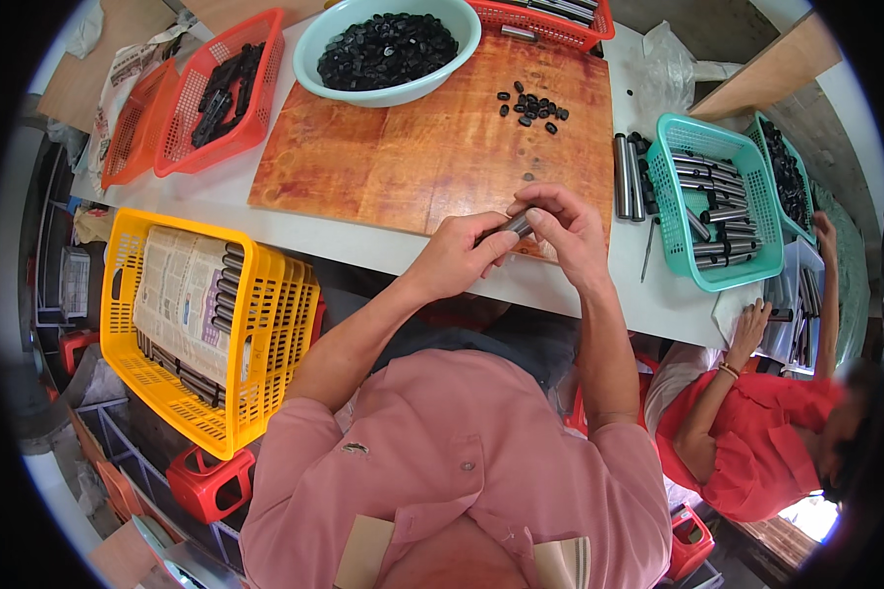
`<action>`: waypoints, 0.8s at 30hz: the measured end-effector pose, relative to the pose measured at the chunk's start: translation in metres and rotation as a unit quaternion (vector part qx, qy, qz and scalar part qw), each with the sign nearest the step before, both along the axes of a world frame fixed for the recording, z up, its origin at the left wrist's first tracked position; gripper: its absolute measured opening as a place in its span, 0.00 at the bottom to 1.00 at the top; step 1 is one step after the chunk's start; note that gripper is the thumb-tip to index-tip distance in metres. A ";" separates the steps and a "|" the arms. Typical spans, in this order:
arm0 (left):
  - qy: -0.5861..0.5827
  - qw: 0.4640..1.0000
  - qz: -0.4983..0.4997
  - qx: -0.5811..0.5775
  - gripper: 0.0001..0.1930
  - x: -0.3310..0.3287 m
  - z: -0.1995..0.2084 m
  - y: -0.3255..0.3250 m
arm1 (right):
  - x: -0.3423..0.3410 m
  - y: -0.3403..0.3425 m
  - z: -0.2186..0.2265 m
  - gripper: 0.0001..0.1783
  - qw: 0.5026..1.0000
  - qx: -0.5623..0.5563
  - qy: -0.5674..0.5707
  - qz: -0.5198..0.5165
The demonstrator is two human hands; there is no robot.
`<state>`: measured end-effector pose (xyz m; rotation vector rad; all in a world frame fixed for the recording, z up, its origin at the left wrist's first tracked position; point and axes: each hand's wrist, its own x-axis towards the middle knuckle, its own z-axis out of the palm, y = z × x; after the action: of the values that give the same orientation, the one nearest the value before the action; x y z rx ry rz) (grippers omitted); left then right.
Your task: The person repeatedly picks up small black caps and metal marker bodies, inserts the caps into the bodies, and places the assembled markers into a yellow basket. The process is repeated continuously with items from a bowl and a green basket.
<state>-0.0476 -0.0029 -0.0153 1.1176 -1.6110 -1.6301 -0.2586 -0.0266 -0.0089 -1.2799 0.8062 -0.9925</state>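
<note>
Just over the near edge of the brown wooden board [383,162], both my hands meet at a short dark grey metal tube [517,227]. My left hand [457,255] is closed around the tube's body, its thumb lying along it. The curled fingers and thumb of my right hand [572,234] close on the tube's other end; whether they also hold a small part there is hidden. Beyond my hands, small black oval pieces [530,106] lie loosely grouped on the board. A pale green bowl [388,96] heaped with similar black pieces stands at the far side.
Red baskets [267,103] stand far left and at the back. A yellow crate [255,363] at left holds newspaper and tubes. Loose tubes [621,177] and a green basket [670,187] of tubes lie right. A person in red [746,432] works at the right.
</note>
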 end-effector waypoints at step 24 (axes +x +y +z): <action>-0.264 0.824 0.062 -0.498 0.20 0.005 -0.046 -0.049 | -0.003 -0.037 -0.043 0.15 0.945 -0.143 0.291 -0.044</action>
<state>-0.0421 -0.0522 -0.0616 1.0449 -2.2348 -0.1954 -0.2619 -0.0636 -0.0515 -1.8454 1.2078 -0.8249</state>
